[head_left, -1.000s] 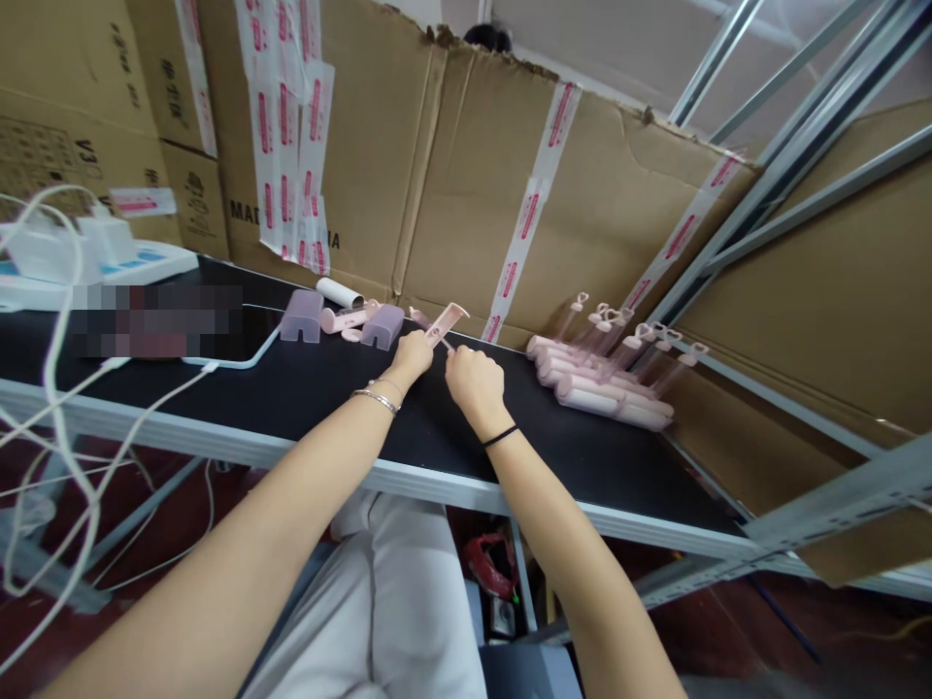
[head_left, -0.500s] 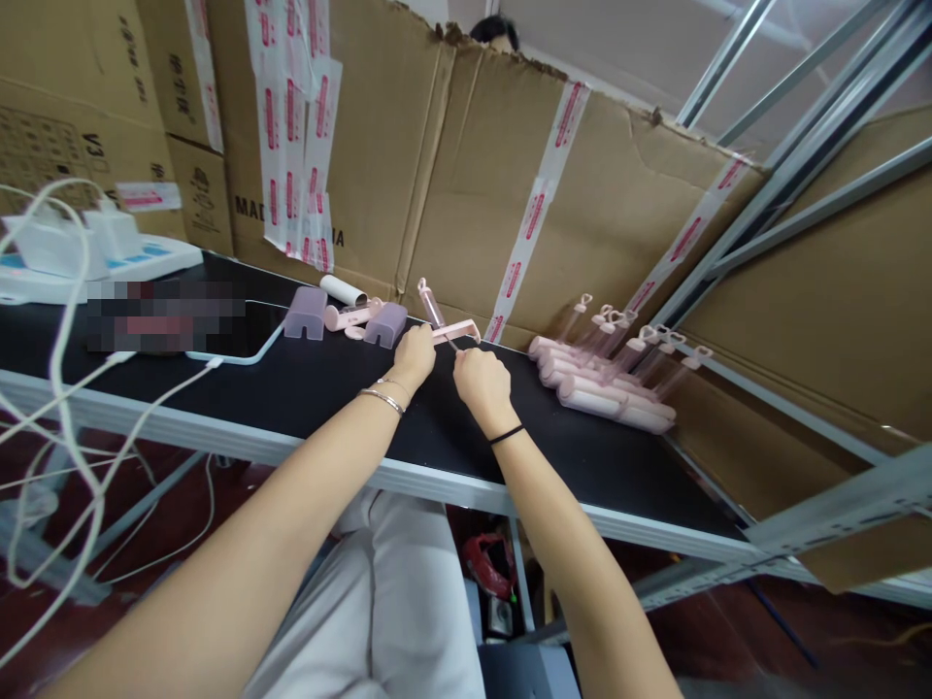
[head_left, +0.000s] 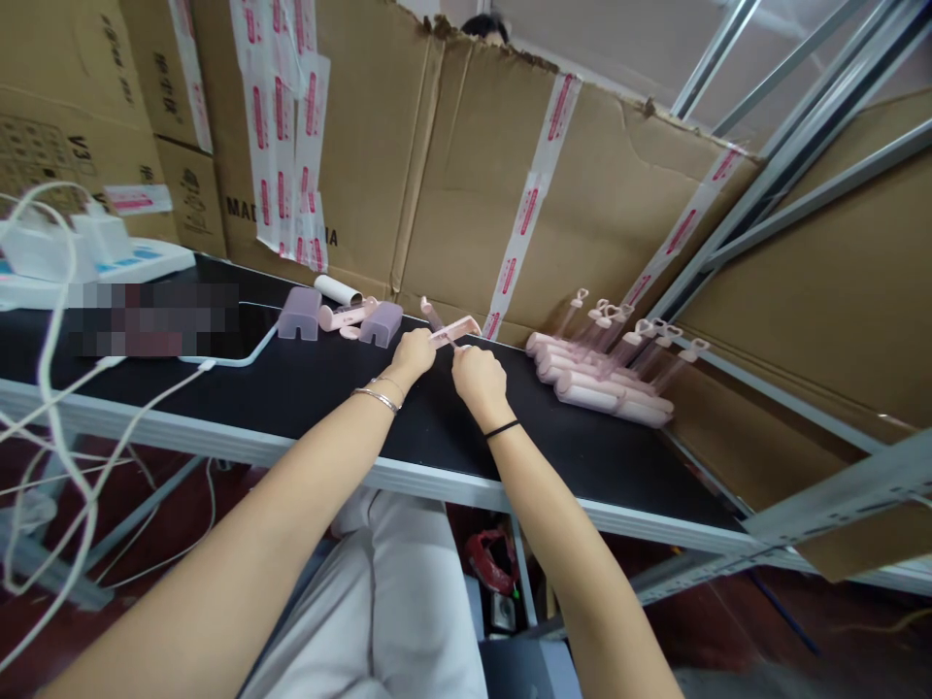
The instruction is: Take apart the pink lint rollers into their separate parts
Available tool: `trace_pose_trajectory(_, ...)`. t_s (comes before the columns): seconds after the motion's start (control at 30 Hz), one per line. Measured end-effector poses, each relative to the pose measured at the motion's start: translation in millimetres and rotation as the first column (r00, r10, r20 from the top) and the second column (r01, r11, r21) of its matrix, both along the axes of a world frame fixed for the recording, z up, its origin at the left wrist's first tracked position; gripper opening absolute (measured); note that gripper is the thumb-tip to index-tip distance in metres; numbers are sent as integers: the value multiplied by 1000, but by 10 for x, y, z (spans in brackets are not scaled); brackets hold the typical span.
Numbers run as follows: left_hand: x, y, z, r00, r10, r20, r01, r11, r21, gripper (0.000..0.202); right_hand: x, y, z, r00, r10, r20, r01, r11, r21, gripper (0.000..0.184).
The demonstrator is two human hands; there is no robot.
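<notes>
My left hand point(head_left: 414, 355) is closed on a pale pink plastic arm point(head_left: 458, 330), whose bent end points to the right. Close beside it, my right hand point(head_left: 481, 382) is closed around the thin end of a pink handle point(head_left: 435, 316). This handle slants up to the left and crosses the pink arm; my fingers hide where the parts meet. Left of my hands lie two translucent lilac covers point(head_left: 300, 313), a white tube point(head_left: 339, 289) and loose pink parts point(head_left: 348, 316). Several pink-and-white rollers point(head_left: 615, 396) with clear, loop-ended handles lie in a row at the right.
A phone or tablet point(head_left: 251, 335) with white cables lies on the black tabletop point(head_left: 313, 398) at the left, near a power strip point(head_left: 156, 257). Taped cardboard point(head_left: 451, 194) walls the back. Metal shelf framing point(head_left: 728, 184) stands at the right. Behind the cardboard, a person's head top shows.
The loop end of the pink handle has dipped a little and turned. Both hands keep their grips in nearly the same place, while the whole view has shifted slightly.
</notes>
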State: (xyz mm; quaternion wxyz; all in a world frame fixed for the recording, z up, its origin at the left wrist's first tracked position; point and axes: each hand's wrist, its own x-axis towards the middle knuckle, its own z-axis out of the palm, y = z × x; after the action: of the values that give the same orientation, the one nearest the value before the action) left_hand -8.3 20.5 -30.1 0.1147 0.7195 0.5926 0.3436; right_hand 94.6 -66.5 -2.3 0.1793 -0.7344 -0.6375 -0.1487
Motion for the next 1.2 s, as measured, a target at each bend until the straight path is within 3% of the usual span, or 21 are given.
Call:
trace_pose_trajectory(0.07, -41, 86, -22, 988, -32, 148, 45, 996, -82, 27, -2, -12, 6, 999, 11, 52, -13, 999, 38, 35)
trace_pose_trajectory(0.17, -94, 182, -45, 916, -65, 397, 150, 971, -186, 46, 11, -33, 15, 991, 47, 123, -57, 995, 86, 29)
trace_pose_trajectory(0.27, -112, 203, -39, 866, -53, 497, 192, 953, -233, 56, 22, -42, 15, 985, 60, 164, -73, 994, 76, 24)
trace_pose_trajectory(0.47, -106, 172, -5, 843, -46, 536, 219, 939, -264, 55, 24, -33, 6, 977, 69, 202, -87, 993, 81, 20)
trace_pose_trajectory(0.67, -137, 90, 32, 815, -70, 575, 279, 918, -283, 46, -3, -40, -7, 976, 49, 211, -68, 994, 87, 34)
trace_pose_trajectory(0.97, -139, 32, 96, 831, -141, 539, 366, 868, -336, 38, -30, -75, 21, 976, 37, 216, -67, 989, 134, 35)
trace_pose_trajectory(1.2, -141, 38, 74, 837, -163, 523, 375, 866, -330, 37, -73, -143, 53, 978, 27, 209, -62, 985, 162, 33)
